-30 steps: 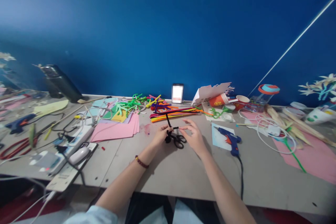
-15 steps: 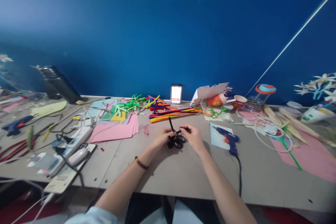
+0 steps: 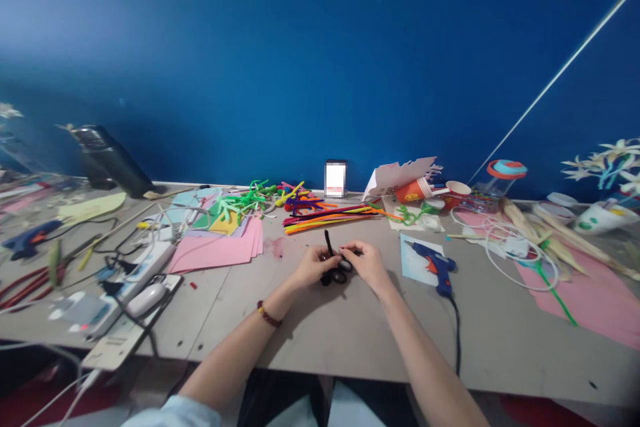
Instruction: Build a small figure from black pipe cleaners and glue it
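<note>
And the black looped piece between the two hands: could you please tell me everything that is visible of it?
The black looped piece looks like bent fuzzy wire: rounded loops low down, one straight end sticking up. The left hand and the right hand pinch it and partly hide it; whether it also touches the table is unclear.

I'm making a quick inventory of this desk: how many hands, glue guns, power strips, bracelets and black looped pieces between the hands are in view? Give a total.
Hands (left hand, right hand): 2
Glue guns: 2
Power strip: 1
Bracelet: 1
Black looped piece: 1
Total: 7
</note>
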{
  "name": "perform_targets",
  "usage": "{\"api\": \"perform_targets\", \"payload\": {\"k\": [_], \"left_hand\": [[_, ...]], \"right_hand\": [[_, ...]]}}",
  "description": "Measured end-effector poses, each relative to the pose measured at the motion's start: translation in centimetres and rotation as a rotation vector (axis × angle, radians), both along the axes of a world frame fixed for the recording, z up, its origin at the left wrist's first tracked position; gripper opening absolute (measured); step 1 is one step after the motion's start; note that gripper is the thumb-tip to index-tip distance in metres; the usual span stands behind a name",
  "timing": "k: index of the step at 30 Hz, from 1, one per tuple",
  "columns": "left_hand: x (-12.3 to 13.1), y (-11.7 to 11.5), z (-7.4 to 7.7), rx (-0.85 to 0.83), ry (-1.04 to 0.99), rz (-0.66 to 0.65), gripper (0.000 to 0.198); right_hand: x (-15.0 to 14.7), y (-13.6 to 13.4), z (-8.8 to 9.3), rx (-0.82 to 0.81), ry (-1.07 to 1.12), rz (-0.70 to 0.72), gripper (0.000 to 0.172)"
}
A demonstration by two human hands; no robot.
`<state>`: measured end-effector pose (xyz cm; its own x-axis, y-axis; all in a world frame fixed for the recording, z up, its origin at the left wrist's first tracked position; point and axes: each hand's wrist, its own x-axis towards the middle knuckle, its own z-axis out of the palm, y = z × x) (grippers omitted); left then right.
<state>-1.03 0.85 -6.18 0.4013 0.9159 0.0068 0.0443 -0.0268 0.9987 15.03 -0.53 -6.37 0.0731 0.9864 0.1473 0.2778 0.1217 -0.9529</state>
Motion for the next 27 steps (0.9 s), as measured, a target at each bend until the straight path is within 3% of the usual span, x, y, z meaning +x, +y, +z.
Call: {"api": "perform_targets", "payload": {"k": [9, 16, 20, 27], "left_hand": [[-0.1, 0.2, -0.1, -0.085, -0.101, 0.016, 0.034], [0.0, -0.1, 0.6, -0.076, -0.029, 0.041, 0.038], [0.0, -0.1, 0.8, -0.065, -0.049, 0.068, 0.036], [0.1, -0.2, 1.2, -0.153, -0.165, 0.181, 0.027]], "right_hand": [[-0.2, 0.2, 0.3, -0.067, 0.226, 0.004, 0.020], [-0.4, -0.1, 0.1, -0.018, 0.147, 0.049, 0.016], [-0.5, -0.1, -0.1, 0.094, 0.095, 0.050, 0.012], [-0.9, -0.3, -0.1, 0.219, -0.012, -0.056, 0.013]]}}
